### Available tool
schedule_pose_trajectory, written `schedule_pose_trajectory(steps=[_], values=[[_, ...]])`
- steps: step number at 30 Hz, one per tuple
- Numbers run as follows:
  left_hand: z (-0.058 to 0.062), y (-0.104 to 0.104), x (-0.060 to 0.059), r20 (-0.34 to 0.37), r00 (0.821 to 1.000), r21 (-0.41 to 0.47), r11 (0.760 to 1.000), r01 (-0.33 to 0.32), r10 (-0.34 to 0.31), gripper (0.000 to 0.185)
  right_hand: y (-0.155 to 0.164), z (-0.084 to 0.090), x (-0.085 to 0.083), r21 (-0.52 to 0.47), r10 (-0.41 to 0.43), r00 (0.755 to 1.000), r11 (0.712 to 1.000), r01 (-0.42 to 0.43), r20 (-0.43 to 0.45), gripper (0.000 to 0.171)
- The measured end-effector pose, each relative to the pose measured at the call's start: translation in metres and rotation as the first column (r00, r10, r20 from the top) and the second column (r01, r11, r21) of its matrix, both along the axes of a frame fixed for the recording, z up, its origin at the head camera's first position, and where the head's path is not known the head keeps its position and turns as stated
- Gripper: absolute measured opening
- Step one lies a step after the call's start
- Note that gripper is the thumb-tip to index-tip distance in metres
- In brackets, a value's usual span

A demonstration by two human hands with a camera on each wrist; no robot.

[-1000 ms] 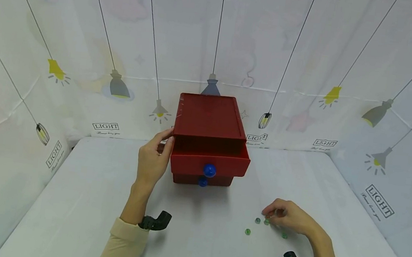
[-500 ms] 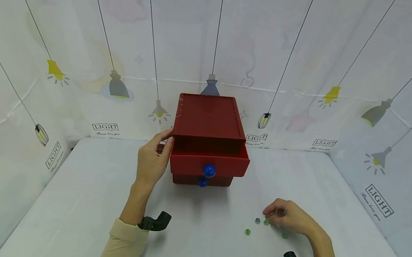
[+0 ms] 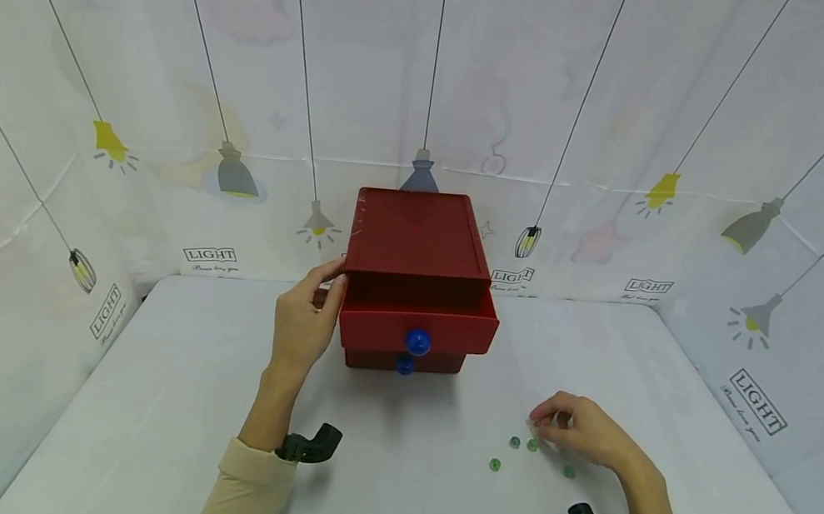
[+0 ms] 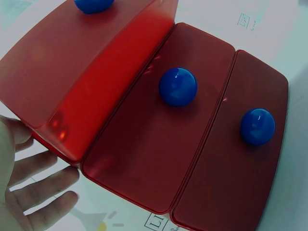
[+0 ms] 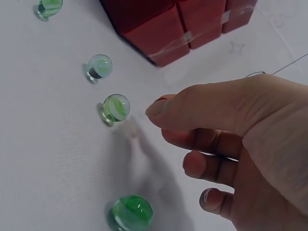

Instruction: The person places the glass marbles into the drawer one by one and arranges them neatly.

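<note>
Table (image 3: 163, 398): a white-covered surface, walled on three sides by a pale backdrop (image 3: 624, 103) printed with hanging lamps and the word "LIGHT".

Drawer box (image 3: 416, 245): a red chest standing at the far middle of the table, close to the backdrop. The left wrist view shows three drawer fronts, each with a round blue knob (image 4: 178, 86).

Top drawer (image 3: 416, 324): pulled out toward the person, its front overhanging the fronts below — its blue knob faces the camera, with a second knob just beneath it.

Left hand (image 3: 305, 321): laid against the left side of the drawer box, fingers straight and relaxed, fingertips touching the red wall near the top corner; it clasps nothing. In the left wrist view the fingers (image 4: 41, 185) lie spread beside the lower corner of the open drawer.

Right hand (image 3: 578, 432): low over the table to the right of the box and nearer the person, fingers curled inward, thumb tip brought toward the forefinger. Whether a marble sits in that pinch I cannot tell — the right wrist view shows none between the fingertips.

Marbles: four small green glass balls on the table by the right hand. One (image 3: 532, 445) lies just beside the thumb tip, another (image 3: 515, 442) just left of it, a third (image 3: 494, 464) farther left and nearer the person, the fourth (image 3: 569, 472) under the wrist side of the hand.
</note>
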State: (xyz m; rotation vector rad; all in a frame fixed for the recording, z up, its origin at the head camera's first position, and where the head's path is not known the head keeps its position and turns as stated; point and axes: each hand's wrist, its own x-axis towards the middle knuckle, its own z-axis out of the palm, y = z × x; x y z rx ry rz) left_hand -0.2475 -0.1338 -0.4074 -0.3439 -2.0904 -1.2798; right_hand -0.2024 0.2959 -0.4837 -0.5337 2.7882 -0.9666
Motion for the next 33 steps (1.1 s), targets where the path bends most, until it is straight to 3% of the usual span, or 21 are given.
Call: schedule_pose_trajectory(steps=[21,33], values=[[0.0,-0.001,0.0,-0.018,1.0,0.0,1.0,-0.002,0.002,0.033,-0.01,0.019,0.006,0.0,-0.031,0.996,1.0,0.031,-0.083,0.012],[0.001,0.0,0.0,-0.019,1.0,-0.001,1.0,0.011,-0.011,0.034,-0.012,0.021,0.008,-0.012,-0.051,0.994,0.999,0.05,-0.098,0.01]])
